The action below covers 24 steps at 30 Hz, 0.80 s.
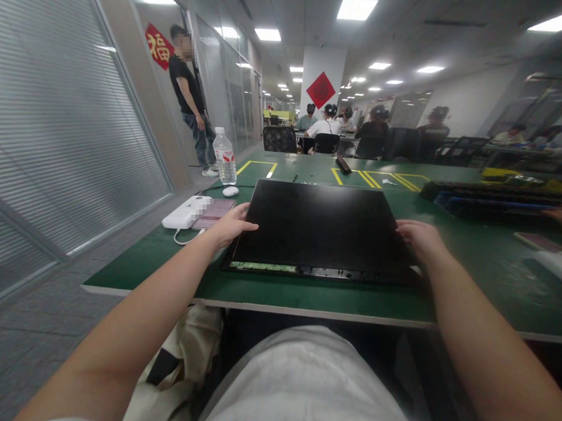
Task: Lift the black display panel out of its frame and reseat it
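Lying flat on the green bench [471, 265], close to its near edge: a black panel [318, 227], matte, rectangular, with a thin green circuit strip [264, 267] bared along its near side. Left hand [230, 226] clasps the left edge, thumb on top. Right hand [418, 236] rests on the right edge, fingers together; grip cannot be told. Water bottle [224, 156] and white mouse [230, 191] sit beyond, left.

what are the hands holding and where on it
The black panel, lying flat on the green table: left hand grips its left edge, right hand its right edge, both near the front corners.
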Tool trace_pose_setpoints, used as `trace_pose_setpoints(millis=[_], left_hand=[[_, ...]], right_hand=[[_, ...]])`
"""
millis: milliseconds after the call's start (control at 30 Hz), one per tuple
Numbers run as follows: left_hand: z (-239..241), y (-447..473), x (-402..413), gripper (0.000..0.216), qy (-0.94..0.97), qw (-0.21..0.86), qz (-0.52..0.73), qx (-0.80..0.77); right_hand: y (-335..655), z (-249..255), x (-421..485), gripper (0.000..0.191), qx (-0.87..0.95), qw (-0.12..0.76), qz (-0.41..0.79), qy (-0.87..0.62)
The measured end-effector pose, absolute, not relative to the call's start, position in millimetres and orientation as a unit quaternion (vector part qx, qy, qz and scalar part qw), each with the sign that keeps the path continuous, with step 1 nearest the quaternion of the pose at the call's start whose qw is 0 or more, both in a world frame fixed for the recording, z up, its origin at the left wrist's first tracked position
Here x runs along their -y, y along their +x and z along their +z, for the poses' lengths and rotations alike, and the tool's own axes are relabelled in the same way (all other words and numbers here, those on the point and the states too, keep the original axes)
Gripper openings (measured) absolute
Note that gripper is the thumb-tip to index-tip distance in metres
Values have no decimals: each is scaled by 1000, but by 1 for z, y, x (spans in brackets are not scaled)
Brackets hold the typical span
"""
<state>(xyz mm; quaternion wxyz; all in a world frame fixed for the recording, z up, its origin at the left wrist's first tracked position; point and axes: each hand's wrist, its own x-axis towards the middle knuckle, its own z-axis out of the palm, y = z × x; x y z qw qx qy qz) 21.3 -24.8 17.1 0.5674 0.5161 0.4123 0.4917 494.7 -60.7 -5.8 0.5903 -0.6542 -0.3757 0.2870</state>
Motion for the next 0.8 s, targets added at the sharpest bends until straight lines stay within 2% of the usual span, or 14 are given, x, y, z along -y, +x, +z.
trace_pose_setpoints(millis=[200, 400, 800], left_hand=[[17, 20, 26, 66, 515, 569, 477, -429], [18, 19, 26, 58, 511, 568, 469, -443], [21, 17, 26, 59, 498, 560, 475, -461]], right_hand=[[496, -2, 63, 31, 359, 599, 284, -657], [492, 3, 69, 33, 351, 597, 291, -660], [490, 5, 69, 27, 347, 587, 335, -651]])
